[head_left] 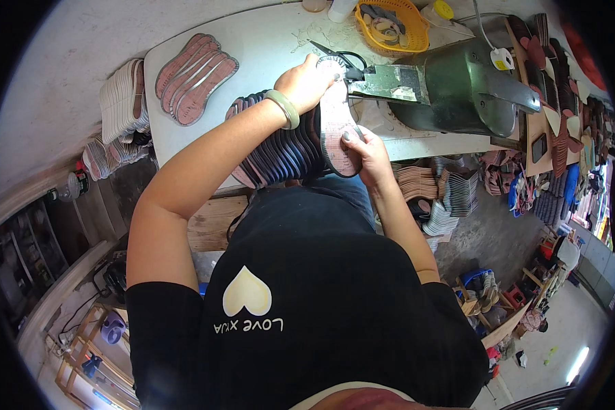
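- Left hand (302, 85) has a grip on the far end of a pink insole with a dark stitched edge (336, 113), pale bangle (284, 109) on that wrist.
- Right hand (371, 157) is pinching the near end, thumb on top.
- The insole's right at the arm end of a green sewing machine (461, 89), held above the tabletop (260, 51).
- Big row of stacked insoles (283, 150) just left of it, partly behind the left forearm.
- Another few insoles (195, 78) fanned out further left.
- Black scissors (324, 49) by the left hand, yellow basket (420, 33) up past the machine.
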### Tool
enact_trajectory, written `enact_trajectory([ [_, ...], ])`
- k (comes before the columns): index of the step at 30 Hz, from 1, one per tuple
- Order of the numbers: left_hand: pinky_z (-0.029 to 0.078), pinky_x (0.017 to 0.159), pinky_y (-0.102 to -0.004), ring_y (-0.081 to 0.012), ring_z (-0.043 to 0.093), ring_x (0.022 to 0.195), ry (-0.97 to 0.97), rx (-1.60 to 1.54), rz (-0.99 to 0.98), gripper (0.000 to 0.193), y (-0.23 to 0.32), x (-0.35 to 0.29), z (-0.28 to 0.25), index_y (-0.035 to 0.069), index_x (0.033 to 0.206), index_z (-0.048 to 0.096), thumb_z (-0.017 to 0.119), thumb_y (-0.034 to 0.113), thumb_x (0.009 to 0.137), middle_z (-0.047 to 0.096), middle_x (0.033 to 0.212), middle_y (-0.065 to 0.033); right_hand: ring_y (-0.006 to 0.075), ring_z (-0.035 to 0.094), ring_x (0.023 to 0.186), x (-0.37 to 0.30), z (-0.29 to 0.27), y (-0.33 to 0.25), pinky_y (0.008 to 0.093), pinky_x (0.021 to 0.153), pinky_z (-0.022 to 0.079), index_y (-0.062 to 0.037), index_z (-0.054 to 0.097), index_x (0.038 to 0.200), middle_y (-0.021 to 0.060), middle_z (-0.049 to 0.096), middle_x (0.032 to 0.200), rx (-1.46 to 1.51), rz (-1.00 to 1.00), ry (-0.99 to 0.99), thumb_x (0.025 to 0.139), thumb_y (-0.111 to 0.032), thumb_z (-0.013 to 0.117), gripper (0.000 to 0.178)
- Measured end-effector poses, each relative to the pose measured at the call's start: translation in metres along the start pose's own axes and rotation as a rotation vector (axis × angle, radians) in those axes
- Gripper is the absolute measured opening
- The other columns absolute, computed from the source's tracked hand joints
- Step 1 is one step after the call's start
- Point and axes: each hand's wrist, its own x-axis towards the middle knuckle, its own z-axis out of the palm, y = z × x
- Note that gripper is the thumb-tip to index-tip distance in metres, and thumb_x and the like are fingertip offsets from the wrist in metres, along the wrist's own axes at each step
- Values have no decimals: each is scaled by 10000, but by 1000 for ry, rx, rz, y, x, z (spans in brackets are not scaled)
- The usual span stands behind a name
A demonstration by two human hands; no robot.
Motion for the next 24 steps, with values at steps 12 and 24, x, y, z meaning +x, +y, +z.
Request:
enact_trajectory([
  [12,481,801,-424,-379,617,905,135,-17,8,514,-15,39,3,-14,1094,473,562,417,830,624,946,-262,97,583,787,34,0,-13,225,730,457,44,602,1011,44,634,897,-24,-98,59,834,-99,624,228],
  [24,477,795,-290,-166,593,927,144,-854,-78,406,-47,-15,20,-13,1223,447,585,127,868,610,1054,-118,62,520,780,47,57,12,209,710,425,3,598,1020,-4,594,880,-219,-283,90,891,-152,584,202],
])
